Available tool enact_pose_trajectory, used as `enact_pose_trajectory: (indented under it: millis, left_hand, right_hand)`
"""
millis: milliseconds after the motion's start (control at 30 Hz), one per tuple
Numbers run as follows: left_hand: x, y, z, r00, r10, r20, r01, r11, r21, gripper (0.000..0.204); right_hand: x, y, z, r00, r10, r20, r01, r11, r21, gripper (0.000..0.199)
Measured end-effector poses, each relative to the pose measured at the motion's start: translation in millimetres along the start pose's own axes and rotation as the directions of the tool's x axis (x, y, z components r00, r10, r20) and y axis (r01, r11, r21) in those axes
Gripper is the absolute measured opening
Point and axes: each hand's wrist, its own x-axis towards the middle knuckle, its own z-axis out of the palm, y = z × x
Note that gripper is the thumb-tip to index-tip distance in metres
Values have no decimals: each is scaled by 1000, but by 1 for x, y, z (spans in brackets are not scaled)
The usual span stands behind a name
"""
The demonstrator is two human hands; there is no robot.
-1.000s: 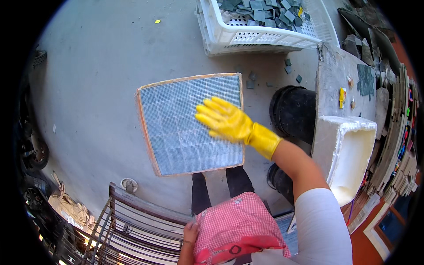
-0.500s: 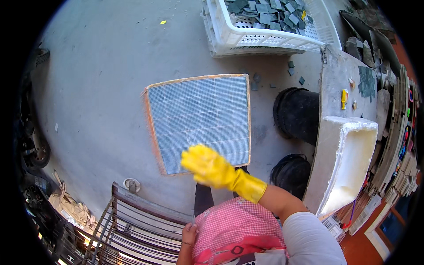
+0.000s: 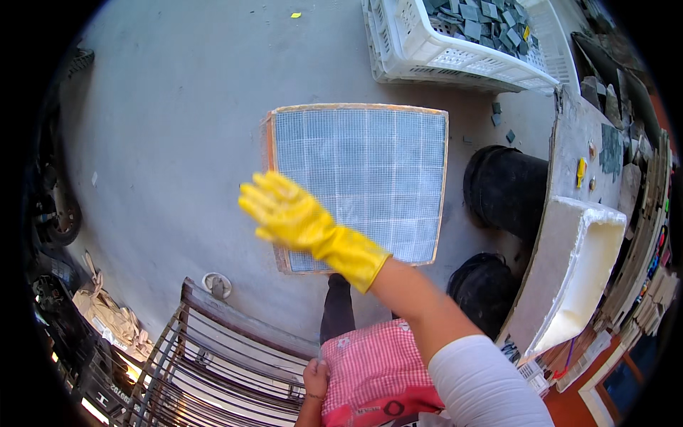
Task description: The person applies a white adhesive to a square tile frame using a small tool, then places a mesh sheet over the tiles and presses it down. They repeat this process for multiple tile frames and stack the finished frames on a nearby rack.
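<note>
My right hand (image 3: 288, 213) wears a yellow rubber glove and reaches across the lower left edge of a framed square panel (image 3: 370, 167). Its fingers are stretched out with nothing in them, blurred a little; whether it touches the panel I cannot tell. Fine white mesh covers the panel's blue-grey squares, which lie in a grid inside a narrow orange-brown frame. Bare and curled closed, my left hand (image 3: 316, 377) rests against the side of the pink checked apron (image 3: 377, 363). Whatever it may hold is hidden.
White plastic crates (image 3: 469, 60) with loose dark tiles stand at the far right. Two black buckets (image 3: 501, 188) sit beside a worktop with a white foam box (image 3: 569, 270). A metal-barred rack (image 3: 235, 324) is at the near left. A few tile pieces (image 3: 510, 136) lie on the floor.
My gloved right hand has swept left and away from me, from over the panel to its left edge, fingers now more spread. The whole view has shifted; my left hand stays by the apron.
</note>
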Motion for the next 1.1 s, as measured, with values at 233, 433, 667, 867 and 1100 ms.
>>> enact_pose_trajectory:
  millis: [233, 433, 667, 867, 1100]
  left_hand:
    - [6, -21, -1, 1000, -14, 6, 14, 995, -95, 24]
    - [10, -35, 0, 1000, 8, -2, -8, 999, -39, 24]
    - [6, -11, -3, 999, 32, -7, -32, 999, -13, 25]
    - [7, -28, -1, 999, -52, 9, 53, 989, -140, 26]
    - [12, -36, 5, 1000, -4, 2, 4, 995, -105, 25]
  right_hand:
    - [-42, 72, -105, 924, 365, -113, -380, 850, -364, 52]
    - [-77, -24, -51, 917, 396, 48, -372, 893, -254, 62]
    - [15, 10, -19, 996, 87, -1, -87, 995, -52, 58]
    - [-31, 63, -92, 907, 370, -200, -415, 865, -282, 55]
    - [-112, -45, -53, 924, 334, 187, -311, 940, -140, 63]
